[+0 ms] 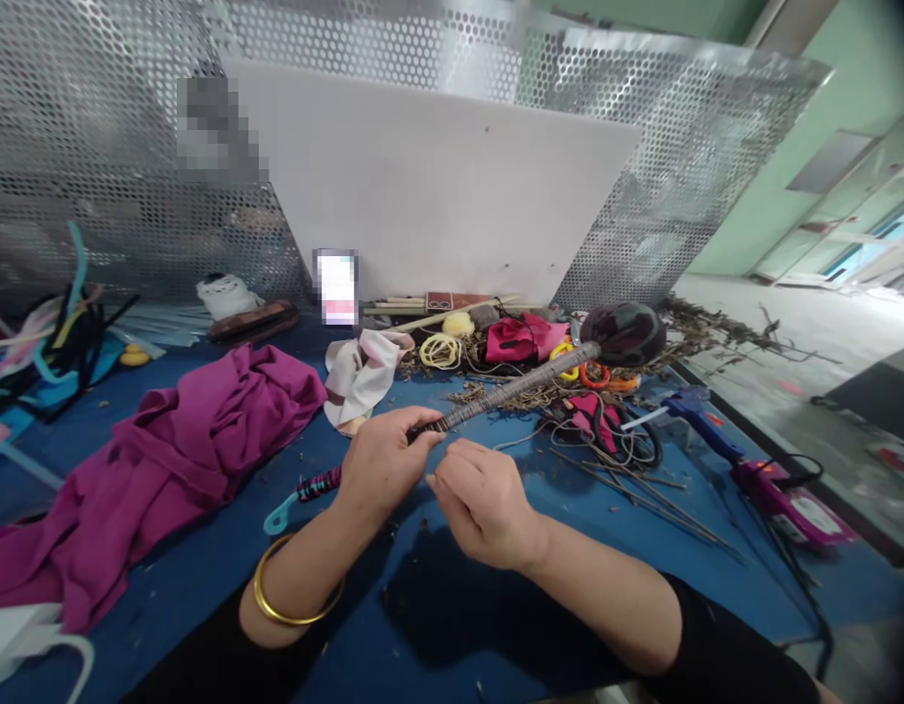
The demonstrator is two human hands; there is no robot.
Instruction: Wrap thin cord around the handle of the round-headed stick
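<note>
My left hand is closed around a long thin stick wrapped in grey thread. The stick slants from a light blue hooked end at the lower left up to a dark rounded head at the upper right. A striped pink and dark wrapping covers the stick just left of my hand. My right hand sits just right of the left, fingers curled and pinched near the stick; what it pinches is too fine to make out. A gold bangle circles my left wrist.
A crumpled magenta cloth lies left on the blue table. White cloth, yellow rings, pink fabric, scissors, thin sticks and a blue-purple glue gun crowd the back and right. Perforated metal screen and white board stand behind.
</note>
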